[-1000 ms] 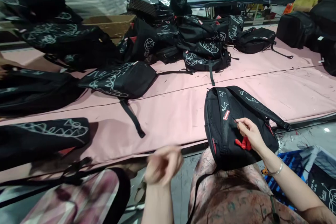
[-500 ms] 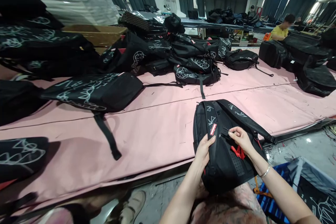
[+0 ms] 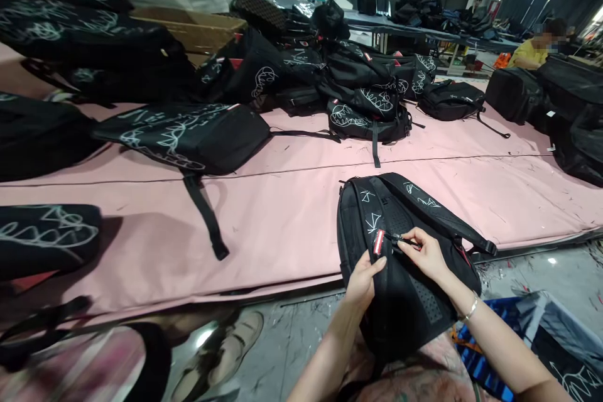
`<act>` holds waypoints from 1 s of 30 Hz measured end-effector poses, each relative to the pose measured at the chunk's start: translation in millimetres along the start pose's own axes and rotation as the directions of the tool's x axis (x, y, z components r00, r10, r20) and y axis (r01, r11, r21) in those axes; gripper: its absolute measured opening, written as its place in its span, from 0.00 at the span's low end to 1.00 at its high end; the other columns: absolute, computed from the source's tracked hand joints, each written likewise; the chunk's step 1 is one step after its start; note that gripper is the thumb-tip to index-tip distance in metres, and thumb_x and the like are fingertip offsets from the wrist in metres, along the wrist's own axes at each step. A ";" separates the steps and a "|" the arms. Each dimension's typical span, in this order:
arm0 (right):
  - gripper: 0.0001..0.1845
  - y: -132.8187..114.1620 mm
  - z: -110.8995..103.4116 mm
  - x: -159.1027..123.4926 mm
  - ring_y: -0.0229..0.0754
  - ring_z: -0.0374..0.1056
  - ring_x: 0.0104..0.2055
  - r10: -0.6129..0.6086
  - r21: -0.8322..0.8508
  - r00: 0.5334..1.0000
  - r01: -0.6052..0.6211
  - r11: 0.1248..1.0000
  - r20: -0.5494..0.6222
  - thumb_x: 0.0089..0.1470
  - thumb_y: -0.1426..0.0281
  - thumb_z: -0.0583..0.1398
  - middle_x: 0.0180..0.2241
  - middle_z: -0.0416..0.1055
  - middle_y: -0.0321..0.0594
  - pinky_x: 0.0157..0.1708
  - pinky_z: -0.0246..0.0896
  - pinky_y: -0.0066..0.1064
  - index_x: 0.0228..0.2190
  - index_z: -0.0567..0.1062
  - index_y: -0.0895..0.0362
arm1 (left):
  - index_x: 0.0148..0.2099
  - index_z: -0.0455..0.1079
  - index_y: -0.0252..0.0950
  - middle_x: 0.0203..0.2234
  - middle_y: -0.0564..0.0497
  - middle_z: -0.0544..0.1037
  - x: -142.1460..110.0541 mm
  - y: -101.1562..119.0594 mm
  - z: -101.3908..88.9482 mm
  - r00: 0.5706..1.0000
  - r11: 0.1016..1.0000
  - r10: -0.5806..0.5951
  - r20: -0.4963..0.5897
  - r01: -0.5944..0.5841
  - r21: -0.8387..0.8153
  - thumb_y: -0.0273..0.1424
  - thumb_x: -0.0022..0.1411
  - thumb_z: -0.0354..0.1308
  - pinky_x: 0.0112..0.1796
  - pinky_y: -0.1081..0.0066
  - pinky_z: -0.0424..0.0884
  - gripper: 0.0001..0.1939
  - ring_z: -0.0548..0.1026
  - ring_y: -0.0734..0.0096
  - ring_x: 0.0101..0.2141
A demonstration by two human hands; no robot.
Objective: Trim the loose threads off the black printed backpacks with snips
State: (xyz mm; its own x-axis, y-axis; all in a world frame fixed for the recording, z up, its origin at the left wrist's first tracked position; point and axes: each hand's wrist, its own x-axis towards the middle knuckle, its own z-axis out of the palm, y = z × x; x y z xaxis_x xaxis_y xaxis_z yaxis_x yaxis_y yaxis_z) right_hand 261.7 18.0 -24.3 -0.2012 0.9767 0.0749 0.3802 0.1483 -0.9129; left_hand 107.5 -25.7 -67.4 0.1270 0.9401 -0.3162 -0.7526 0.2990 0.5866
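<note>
A black backpack (image 3: 400, 289) with white scribble print rests tilted against the table's front edge, its back panel and shoulder straps facing me. My left hand (image 3: 365, 279) is closed around the left shoulder strap (image 3: 372, 217), its thumb just below a red-and-white label (image 3: 379, 242). Beside that label, my right hand (image 3: 426, 254) is closed, pinching a small, slim dark tool (image 3: 411, 242) that looks like thread snips. The tool points left toward the strap; its rear end is hidden by the fingers.
Pink cloth (image 3: 282, 220) covers the long table, with loose thread bits on it. Several black bags (image 3: 367, 107) are piled along its far side; another bag (image 3: 207, 138) lies left. A blue crate (image 3: 494, 345) stands on the floor at right. A person in yellow (image 3: 530, 53) sits farther back.
My right hand has moved slightly left, bringing the dark tool close to the strap's label. Red material below that hand no longer shows. The camera view has shifted, and the left hand keeps its grip.
</note>
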 end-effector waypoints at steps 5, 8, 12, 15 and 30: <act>0.12 -5.0 6.7 6.9 0.35 0.62 0.27 -0.063 -0.051 0.997 0.066 0.997 0.048 0.49 0.61 0.58 0.26 0.68 0.37 0.29 0.62 0.26 0.30 0.72 0.58 | 0.44 0.68 0.33 0.36 0.46 0.77 -1.5 -1.6 -3.6 1.000 1.000 0.015 0.005 -0.015 -0.001 0.26 0.43 0.66 0.43 0.64 0.66 0.23 0.74 0.62 0.39; 0.12 -5.0 7.6 10.2 0.36 0.64 0.29 -0.099 -0.065 0.993 0.103 0.993 0.062 0.49 0.62 0.57 0.28 0.69 0.38 0.29 0.62 0.26 0.29 0.72 0.59 | 0.44 0.68 0.33 0.36 0.47 0.77 -3.1 -1.7 -5.6 1.000 1.000 0.022 -0.006 -0.022 0.020 0.27 0.42 0.67 0.41 0.68 0.67 0.23 0.74 0.64 0.37; 0.13 0.4 4.8 13.3 0.36 0.64 0.30 -0.091 -0.038 0.993 0.094 0.995 0.078 0.49 0.61 0.58 0.28 0.69 0.39 0.30 0.62 0.27 0.29 0.71 0.59 | 0.43 0.69 0.32 0.36 0.46 0.77 -4.5 0.6 -6.6 1.000 0.999 0.022 -0.007 -0.021 0.031 0.27 0.42 0.67 0.40 0.69 0.66 0.22 0.74 0.65 0.37; 0.14 3.6 2.6 16.9 0.34 0.61 0.25 -0.038 -0.027 0.991 0.042 0.999 0.125 0.48 0.59 0.59 0.23 0.66 0.35 0.28 0.61 0.27 0.30 0.71 0.59 | 0.44 0.70 0.32 0.35 0.47 0.77 -6.3 4.9 -6.2 0.999 0.998 0.021 -0.024 -0.020 0.061 0.27 0.42 0.67 0.40 0.69 0.67 0.23 0.74 0.67 0.35; 0.18 -7.8 -0.2 107.1 0.32 0.63 0.26 -0.011 0.050 0.761 -0.028 0.998 0.649 0.40 0.61 0.66 0.27 0.71 0.38 0.28 0.59 0.26 0.31 0.74 0.62 | 0.42 0.68 0.31 0.38 0.42 0.74 -32.8 62.6 -42.9 0.992 0.950 -0.102 0.077 0.074 0.302 0.32 0.45 0.65 0.33 0.70 0.70 0.20 0.75 0.67 0.31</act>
State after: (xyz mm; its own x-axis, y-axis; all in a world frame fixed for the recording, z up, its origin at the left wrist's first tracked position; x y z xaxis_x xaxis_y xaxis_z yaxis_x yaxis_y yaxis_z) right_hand 237.4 121.5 -9.1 -0.7431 0.6408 -0.1931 0.3397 0.1126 -0.9338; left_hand 28.5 -44.9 -52.2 0.2526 0.9146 -0.3157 -0.5108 0.4032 0.7593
